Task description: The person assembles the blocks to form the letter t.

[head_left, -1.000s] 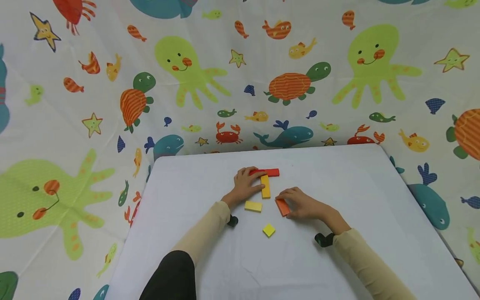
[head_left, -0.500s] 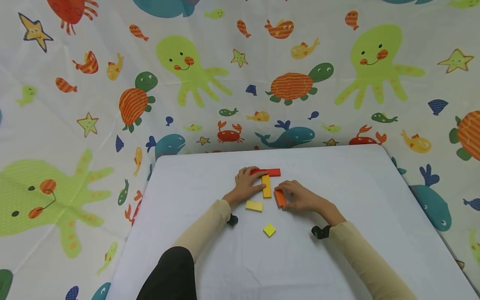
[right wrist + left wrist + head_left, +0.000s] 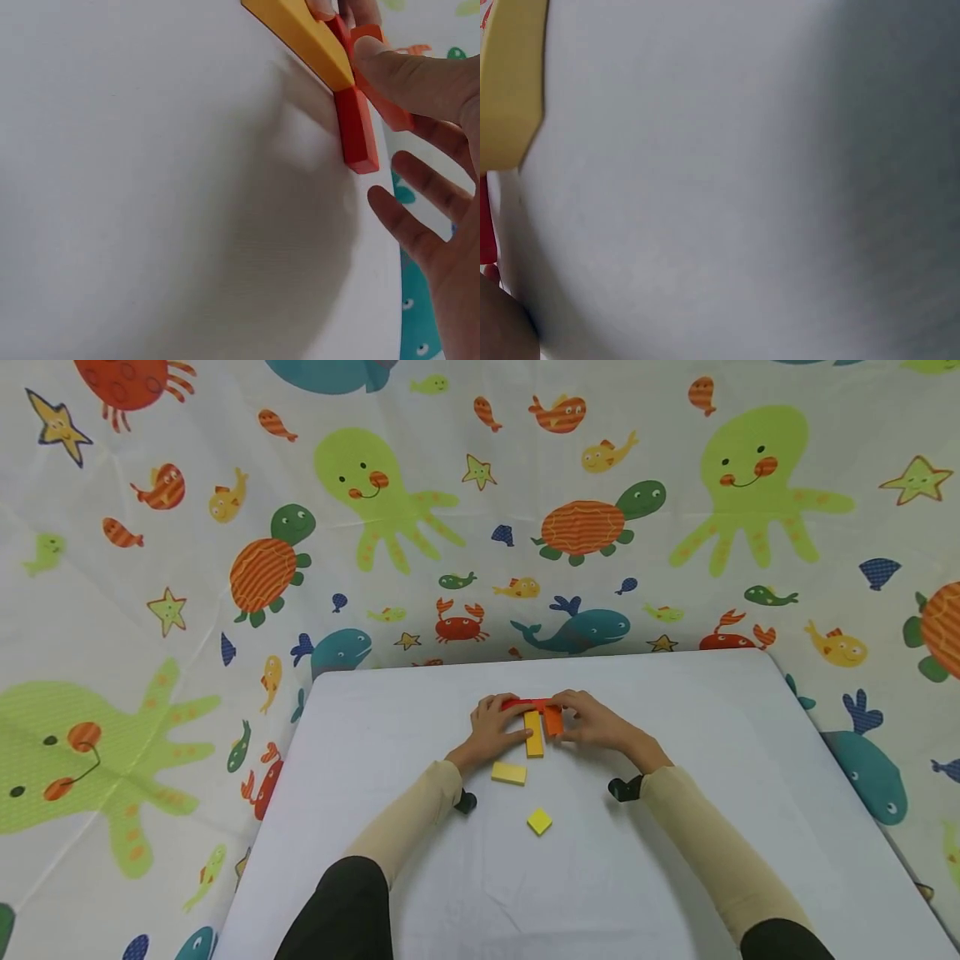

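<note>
My left hand (image 3: 495, 727) rests at the left part of a flat red block (image 3: 512, 703), its thumb against a standing-out amber-yellow block (image 3: 534, 742). Together those two blocks meet at a right angle. Between thumb and fingers, my right hand (image 3: 597, 723) pinches an orange block (image 3: 553, 722), close over the red block's right part and beside the amber one. In the right wrist view, the orange block (image 3: 387, 101) is tilted and overlaps the red block (image 3: 356, 131); the remaining fingers are spread. The left wrist view catches only a pale yellow block (image 3: 510, 82) and part of the hand.
The pale yellow block (image 3: 509, 773) lies below my left hand, with a small bright yellow square block (image 3: 539, 822) nearer to me. A white-covered table (image 3: 675, 893) carries everything. Behind it hangs a curtain (image 3: 480, 510) printed with sea animals.
My right hand has carried the orange block away from me and slightly left, up to the red block. The left hand has stayed in place on its blocks.
</note>
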`<state>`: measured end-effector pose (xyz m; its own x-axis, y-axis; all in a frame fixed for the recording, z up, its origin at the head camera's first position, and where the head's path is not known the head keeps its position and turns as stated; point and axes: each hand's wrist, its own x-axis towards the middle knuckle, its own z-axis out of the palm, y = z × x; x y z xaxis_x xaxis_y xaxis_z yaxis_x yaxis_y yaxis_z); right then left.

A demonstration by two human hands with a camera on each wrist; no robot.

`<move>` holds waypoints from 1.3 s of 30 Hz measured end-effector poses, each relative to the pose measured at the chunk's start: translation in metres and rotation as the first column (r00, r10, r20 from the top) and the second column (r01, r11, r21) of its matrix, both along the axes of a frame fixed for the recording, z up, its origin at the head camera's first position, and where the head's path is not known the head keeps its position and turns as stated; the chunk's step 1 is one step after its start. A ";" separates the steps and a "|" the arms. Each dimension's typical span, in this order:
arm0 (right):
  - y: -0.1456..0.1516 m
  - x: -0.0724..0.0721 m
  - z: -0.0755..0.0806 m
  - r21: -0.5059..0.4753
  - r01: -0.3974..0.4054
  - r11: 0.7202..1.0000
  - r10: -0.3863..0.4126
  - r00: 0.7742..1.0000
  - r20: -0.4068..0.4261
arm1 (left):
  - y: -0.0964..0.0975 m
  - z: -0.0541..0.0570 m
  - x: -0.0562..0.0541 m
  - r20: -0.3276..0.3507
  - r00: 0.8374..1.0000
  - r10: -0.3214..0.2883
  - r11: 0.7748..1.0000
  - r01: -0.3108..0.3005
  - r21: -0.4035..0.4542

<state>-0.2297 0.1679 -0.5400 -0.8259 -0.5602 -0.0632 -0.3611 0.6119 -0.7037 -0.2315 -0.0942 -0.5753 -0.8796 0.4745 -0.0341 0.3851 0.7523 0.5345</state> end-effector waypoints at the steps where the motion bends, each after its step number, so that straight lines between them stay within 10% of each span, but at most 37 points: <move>1: -0.001 -0.004 0.000 -0.001 -0.001 1.000 0.001 1.000 -0.010 | 0.000 0.000 0.000 0.000 1.000 0.004 1.000 -0.004 0.005; 25: -0.034 -0.061 0.005 0.010 0.112 0.994 -0.112 0.994 -0.002 | 0.003 0.004 -0.008 0.064 0.991 0.118 0.986 -0.125 0.107; 39: -0.044 -0.071 -0.007 0.028 0.149 0.988 -0.149 0.989 -0.002 | 0.006 -0.006 -0.010 0.082 0.989 0.119 0.981 -0.130 0.145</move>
<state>-0.3009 0.1239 -0.5471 -0.8999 -0.4292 -0.0773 -0.2646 0.6782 -0.6855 -0.2418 -0.0886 -0.5812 -0.9300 0.3658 -0.0367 0.2495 0.7014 0.6677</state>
